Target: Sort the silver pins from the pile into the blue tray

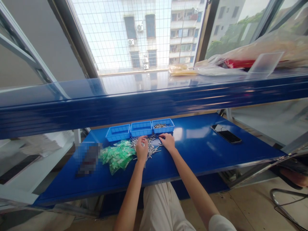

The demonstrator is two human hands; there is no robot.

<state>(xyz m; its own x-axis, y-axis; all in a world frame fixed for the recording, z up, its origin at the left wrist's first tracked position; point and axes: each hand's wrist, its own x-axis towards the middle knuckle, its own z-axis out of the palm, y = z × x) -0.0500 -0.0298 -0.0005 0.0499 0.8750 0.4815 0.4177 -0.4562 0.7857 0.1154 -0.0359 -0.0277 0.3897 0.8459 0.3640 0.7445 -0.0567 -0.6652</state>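
Note:
A loose pile of thin metal rods [151, 150] lies on the blue table in front of me. My left hand [141, 148] is over the pile, its fingers curled in; whatever they hold is too small to make out. To the right of it my right hand [168, 141] reaches to the pile's right edge, thumb and fingertips drawn together near a few short dark pieces. Any item between those fingertips cannot be made out. Small green plastic bags [117, 156] are heaped left of the rods. Just beyond my right hand, a blue bin [163, 130] contains small metal pieces.
Two more blue bins, a middle one [141, 133] and a left one [117, 138], continue the row. A phone [226, 133] lies on the right of the table [192, 160]. A blue shelf [144, 106] crosses above, with plastic bags [216, 69] on top.

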